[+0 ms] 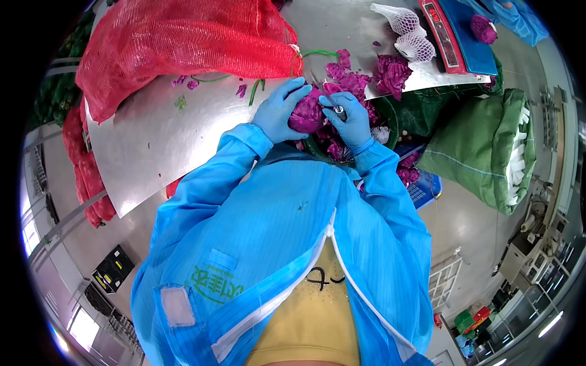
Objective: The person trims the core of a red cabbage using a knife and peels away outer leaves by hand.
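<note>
You can read nothing with certainty here. Your blue jacket (268, 207) carries green characters (213, 287), slanted and blurred; your yellow shirt (305, 323) shows dark lettering (318, 279), partly covered by the jacket. Red digits (434, 13) glow on the scale (450, 46), too small to make out.

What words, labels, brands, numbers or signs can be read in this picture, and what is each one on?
None reads with certainty.
Scale display: red digits, too blurred to quote.
Jacket: green print in Chinese-style characters, too distorted to quote surely.
Yellow shirt: dark marks, partly covered by the jacket, not readable.
Black box on the floor: yellow marks, too small.
</note>
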`<control>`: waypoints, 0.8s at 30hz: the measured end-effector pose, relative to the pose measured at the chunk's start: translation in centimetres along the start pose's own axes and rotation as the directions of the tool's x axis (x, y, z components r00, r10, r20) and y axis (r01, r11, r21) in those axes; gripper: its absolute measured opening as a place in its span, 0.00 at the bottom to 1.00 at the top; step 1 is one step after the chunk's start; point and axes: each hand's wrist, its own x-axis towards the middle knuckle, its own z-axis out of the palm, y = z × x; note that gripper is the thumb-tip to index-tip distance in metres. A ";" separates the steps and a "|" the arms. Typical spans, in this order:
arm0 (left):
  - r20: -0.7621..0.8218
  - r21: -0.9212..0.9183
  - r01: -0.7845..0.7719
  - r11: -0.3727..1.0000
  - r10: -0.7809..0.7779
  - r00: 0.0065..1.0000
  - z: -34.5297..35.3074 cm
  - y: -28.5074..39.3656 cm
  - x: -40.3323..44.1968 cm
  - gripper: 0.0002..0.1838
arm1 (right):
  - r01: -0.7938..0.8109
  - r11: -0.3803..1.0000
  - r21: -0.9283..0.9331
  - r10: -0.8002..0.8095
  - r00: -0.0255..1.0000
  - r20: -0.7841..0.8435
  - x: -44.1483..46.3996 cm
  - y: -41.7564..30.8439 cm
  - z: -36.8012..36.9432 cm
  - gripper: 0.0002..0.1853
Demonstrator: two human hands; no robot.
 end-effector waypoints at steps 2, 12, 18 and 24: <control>-0.001 -0.002 0.019 1.000 -0.019 1.000 -0.1 0.0 0.2 0.54 | -0.002 1.000 0.001 0.002 1.000 0.005 0.2 -0.2 -0.3 0.12; 0.083 0.053 0.112 0.992 -0.117 0.990 -0.5 0.0 0.8 0.55 | 0.055 0.981 -0.184 -0.023 0.985 0.171 2.6 -0.5 -1.6 0.08; 0.084 0.012 0.133 0.991 -0.133 0.988 -0.3 -0.2 1.0 0.56 | 0.074 0.936 -0.345 -0.016 0.986 0.169 2.9 -1.3 -1.7 0.09; -0.033 -0.121 0.216 0.969 -0.221 0.975 -0.9 -0.3 1.3 0.57 | -0.148 0.983 0.107 0.163 0.975 -0.150 -0.3 0.8 -1.6 0.15</control>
